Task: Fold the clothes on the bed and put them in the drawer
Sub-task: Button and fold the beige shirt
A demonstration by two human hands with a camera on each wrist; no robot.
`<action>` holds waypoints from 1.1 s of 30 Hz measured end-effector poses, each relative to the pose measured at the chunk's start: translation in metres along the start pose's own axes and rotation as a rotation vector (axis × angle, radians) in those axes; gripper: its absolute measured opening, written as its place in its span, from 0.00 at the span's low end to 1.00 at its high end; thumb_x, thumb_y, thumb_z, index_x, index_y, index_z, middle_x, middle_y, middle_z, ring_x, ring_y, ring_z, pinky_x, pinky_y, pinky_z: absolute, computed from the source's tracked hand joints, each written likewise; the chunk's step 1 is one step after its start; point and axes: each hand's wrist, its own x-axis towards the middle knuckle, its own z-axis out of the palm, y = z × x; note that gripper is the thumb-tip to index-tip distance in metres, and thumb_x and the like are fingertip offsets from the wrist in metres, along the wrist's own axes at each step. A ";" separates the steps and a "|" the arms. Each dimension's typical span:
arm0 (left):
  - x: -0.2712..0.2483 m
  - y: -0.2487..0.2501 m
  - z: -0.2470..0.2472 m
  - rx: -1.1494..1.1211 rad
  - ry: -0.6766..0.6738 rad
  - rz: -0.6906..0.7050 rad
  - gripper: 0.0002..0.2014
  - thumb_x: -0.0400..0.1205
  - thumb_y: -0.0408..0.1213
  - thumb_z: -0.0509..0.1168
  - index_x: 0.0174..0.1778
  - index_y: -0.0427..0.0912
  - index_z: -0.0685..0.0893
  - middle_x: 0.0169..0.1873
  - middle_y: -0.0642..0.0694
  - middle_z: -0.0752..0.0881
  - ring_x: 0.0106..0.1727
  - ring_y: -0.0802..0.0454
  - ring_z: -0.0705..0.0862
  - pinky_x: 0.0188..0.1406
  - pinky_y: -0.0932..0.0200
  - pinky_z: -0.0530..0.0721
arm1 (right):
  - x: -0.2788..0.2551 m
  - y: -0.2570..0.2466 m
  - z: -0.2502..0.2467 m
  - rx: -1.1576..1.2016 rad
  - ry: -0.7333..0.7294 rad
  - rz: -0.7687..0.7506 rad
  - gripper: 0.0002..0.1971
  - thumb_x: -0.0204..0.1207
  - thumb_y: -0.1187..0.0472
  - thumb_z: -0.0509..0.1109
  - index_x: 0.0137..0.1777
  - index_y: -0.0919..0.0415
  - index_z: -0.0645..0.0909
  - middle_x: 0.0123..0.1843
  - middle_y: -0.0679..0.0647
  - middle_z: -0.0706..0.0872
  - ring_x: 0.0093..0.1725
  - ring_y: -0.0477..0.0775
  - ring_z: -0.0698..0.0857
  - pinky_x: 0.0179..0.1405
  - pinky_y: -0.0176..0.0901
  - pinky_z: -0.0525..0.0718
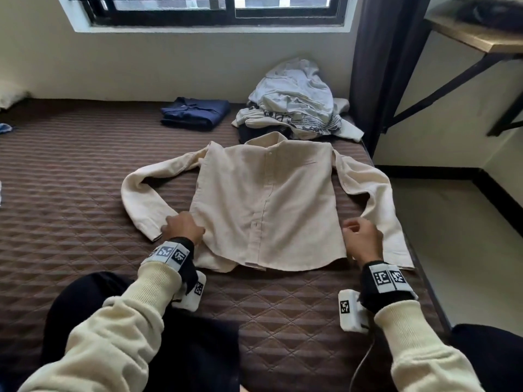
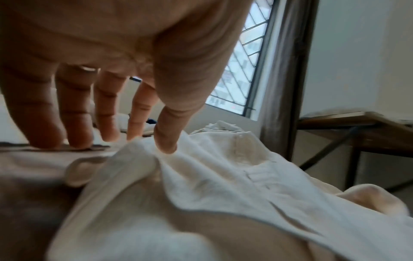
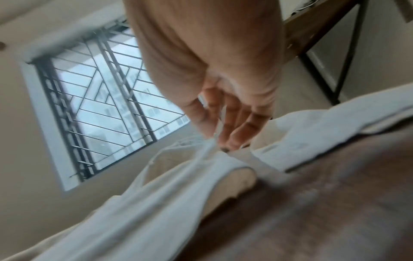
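Head view: left hand (image 1: 183, 226) pinches cream shirt (image 1: 266, 205); right hand (image 1: 363, 236) pinches its edge

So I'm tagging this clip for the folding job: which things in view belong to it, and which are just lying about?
Part of the job:
cream shirt, spread flat on the bed
folded navy garment
unfolded clothes pile
left hand and right hand, at the shirt's sides

Lying about:
wooden shelf
dark curtain
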 end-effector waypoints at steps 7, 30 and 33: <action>0.026 -0.035 0.024 -0.446 -0.005 -0.269 0.24 0.72 0.40 0.75 0.60 0.29 0.83 0.59 0.28 0.84 0.58 0.33 0.84 0.56 0.50 0.84 | -0.006 0.032 0.001 -0.077 -0.253 0.118 0.20 0.69 0.77 0.68 0.61 0.65 0.83 0.52 0.60 0.88 0.56 0.61 0.84 0.57 0.44 0.78; 0.031 -0.062 0.025 -0.726 0.054 -0.044 0.16 0.70 0.21 0.73 0.45 0.46 0.91 0.50 0.40 0.90 0.56 0.43 0.86 0.65 0.53 0.82 | -0.022 0.014 0.045 0.390 0.107 0.210 0.10 0.70 0.70 0.75 0.45 0.55 0.82 0.41 0.60 0.87 0.27 0.54 0.83 0.39 0.53 0.90; 0.027 -0.059 0.019 -0.806 0.138 -0.103 0.11 0.74 0.26 0.69 0.41 0.48 0.92 0.45 0.41 0.90 0.47 0.42 0.88 0.54 0.51 0.88 | -0.022 0.021 0.034 0.374 0.201 0.175 0.09 0.72 0.66 0.73 0.40 0.49 0.83 0.38 0.61 0.88 0.32 0.59 0.86 0.42 0.58 0.90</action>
